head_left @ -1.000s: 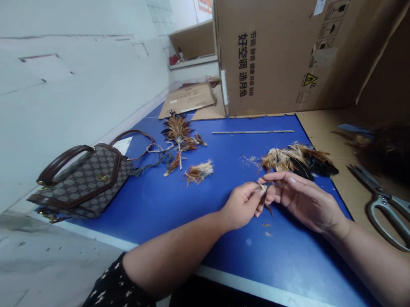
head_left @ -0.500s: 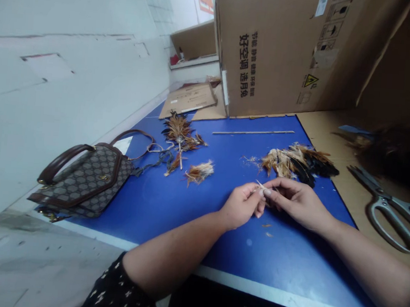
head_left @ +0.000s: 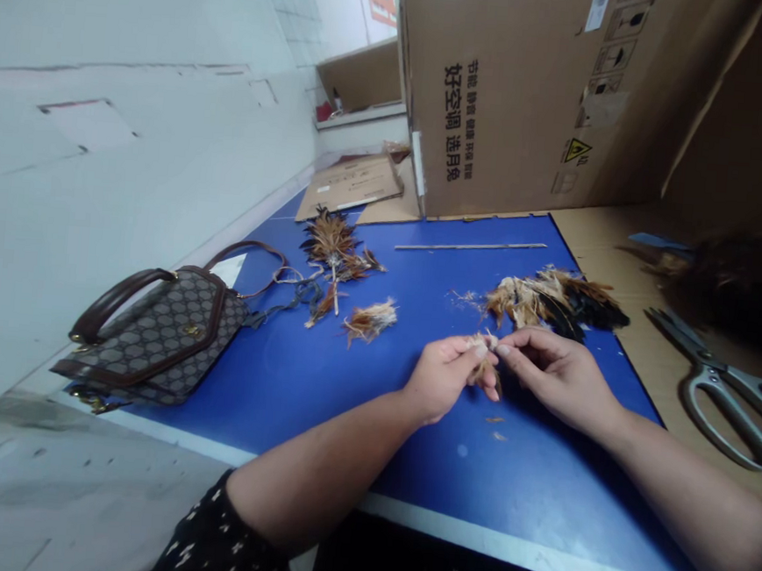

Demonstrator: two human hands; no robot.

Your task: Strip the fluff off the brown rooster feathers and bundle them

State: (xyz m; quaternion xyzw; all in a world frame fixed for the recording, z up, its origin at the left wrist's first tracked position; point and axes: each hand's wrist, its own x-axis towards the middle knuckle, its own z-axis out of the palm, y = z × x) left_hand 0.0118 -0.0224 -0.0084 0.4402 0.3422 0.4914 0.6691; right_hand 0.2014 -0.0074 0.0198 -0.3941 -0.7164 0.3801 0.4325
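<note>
Above the blue tabletop (head_left: pixel 346 388), my left hand (head_left: pixel 443 378) is closed on a brown and cream feather (head_left: pixel 480 372). Its pale end points up and its brown part hangs below my fingers. My right hand (head_left: pixel 555 374) pinches at the pale fluff near the feather's upper end; its fingertips almost meet those of my left hand. Just beyond my right hand lies a pile of brown, cream and black feathers (head_left: pixel 538 302). A smaller feather bunch (head_left: pixel 370 320) rests to the left, and behind it is a feather duster head on a thin stick (head_left: pixel 332 242).
A patterned handbag (head_left: pixel 172 331) stands at the left by the wall. Large scissors (head_left: pixel 710 377) lie on cardboard at the right, near a dark feather heap (head_left: pixel 743 288). A thin stick (head_left: pixel 469 247) lies before the big cardboard box (head_left: pixel 519 112).
The feather between my hands has turned, so more brown shows below my left fingers. My right fingertips have drawn slightly away to the right. The things on the table stay put.
</note>
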